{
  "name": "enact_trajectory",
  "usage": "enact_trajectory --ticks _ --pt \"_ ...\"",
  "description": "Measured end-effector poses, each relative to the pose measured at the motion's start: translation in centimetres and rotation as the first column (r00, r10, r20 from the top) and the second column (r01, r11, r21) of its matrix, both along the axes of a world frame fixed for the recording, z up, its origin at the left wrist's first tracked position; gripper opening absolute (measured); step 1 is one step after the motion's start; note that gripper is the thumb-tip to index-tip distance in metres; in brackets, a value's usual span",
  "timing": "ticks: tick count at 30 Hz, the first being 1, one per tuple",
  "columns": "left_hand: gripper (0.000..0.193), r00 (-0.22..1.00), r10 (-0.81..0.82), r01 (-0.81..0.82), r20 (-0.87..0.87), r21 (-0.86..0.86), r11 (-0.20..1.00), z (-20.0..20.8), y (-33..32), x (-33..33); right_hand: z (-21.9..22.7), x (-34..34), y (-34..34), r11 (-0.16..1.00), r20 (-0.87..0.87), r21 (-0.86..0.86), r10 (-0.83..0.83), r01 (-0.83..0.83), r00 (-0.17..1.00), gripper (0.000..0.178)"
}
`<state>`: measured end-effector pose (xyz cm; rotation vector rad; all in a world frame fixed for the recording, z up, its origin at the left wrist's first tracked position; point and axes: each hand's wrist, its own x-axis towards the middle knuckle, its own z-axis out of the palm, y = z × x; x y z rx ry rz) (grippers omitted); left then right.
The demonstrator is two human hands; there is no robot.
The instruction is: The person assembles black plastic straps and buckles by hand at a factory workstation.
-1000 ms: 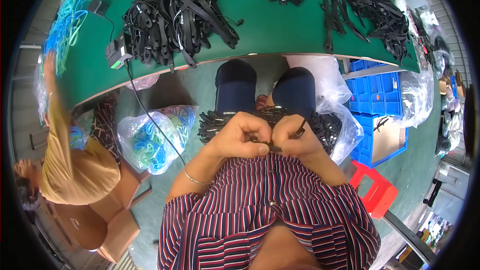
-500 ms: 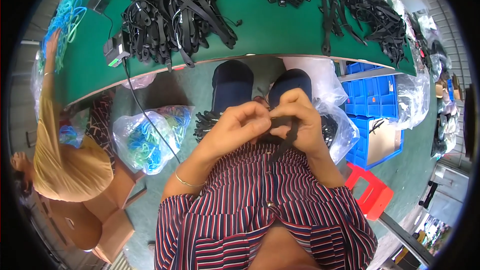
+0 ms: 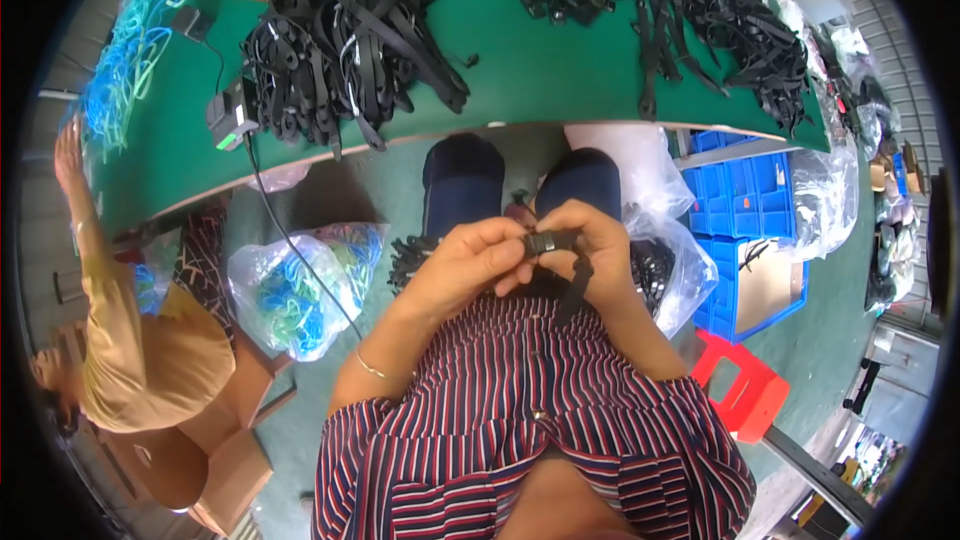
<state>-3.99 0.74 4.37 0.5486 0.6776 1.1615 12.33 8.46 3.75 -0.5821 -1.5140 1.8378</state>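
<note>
Head: left hand [image 3: 465, 268], right hand [image 3: 602, 248] on black strap [image 3: 574, 292], apart from table edge [image 3: 530, 120]

Strap [image 3: 574, 294]: between left hand [image 3: 460, 265], right hand [image 3: 604, 248] | strap bundle [image 3: 400, 35]: table [image 3: 560, 70] left | heap [image 3: 775, 70]: table right

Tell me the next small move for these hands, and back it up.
A sensible next move might be to steady the black strap with the left hand and straighten its loose end with the right hand: both hands' fingers pinch the strap above the lap, while that end hangs down beside the right hand.
</note>
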Motion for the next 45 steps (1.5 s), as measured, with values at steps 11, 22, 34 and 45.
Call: enact_trajectory --ticks 11,22,34,45 --pt "0.013 0.809 0.496 -0.438 0.315 -0.238 0.867 -1.3 0.1 1.5 0.5 -0.4 -0.3 0.875 0.321 0.484 -0.152 -0.024 0.935 0.023" --pt "0.018 0.780 0.354 -0.274 -0.516 0.227 0.935 1.0 -0.9 1.5 0.1 -0.4 0.0 0.738 0.497 0.654 -0.254 -0.167 0.830 0.019" --pt "0.031 0.913 0.360 -0.344 -0.190 0.110 0.932 0.7 0.1 0.9 1.5 0.6 0.3 0.995 0.231 0.050 -0.098 0.089 0.968 0.012" --pt "0.034 0.928 0.272 -0.285 0.255 0.018 0.958 0.3 0.4 1.6 1.6 -1.3 -0.1 0.466 -0.042 0.856 -0.371 0.225 0.928 0.017"
